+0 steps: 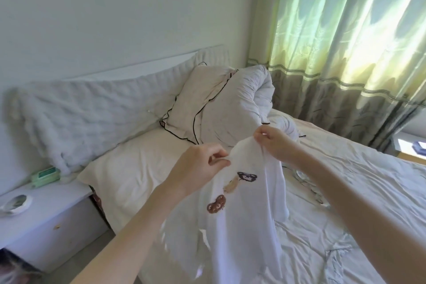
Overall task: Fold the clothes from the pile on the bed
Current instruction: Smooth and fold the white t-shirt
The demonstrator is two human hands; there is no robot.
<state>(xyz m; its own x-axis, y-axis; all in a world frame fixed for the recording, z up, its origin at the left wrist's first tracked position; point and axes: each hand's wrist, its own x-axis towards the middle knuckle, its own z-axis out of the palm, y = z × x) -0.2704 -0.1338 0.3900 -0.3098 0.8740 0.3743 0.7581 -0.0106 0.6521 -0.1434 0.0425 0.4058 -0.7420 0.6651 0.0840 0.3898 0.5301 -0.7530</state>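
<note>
A white garment (244,219) with small bear and cookie prints hangs in the air in front of me, above the bed (345,180). My left hand (198,168) pinches its top edge on the left side. My right hand (274,140) pinches the same edge a little higher and to the right. The cloth drapes down from both hands and its lower part reaches the wrinkled white sheet. More crumpled cloth (309,182) lies on the sheet behind the garment, partly hidden.
A pillow with black piping (196,104) and a rolled white duvet (249,99) lean at the bed's head. A cream pillow (138,168) lies flat. A white nightstand (46,214) with a green box (46,176) stands at left. Green curtains (345,53) hang at right.
</note>
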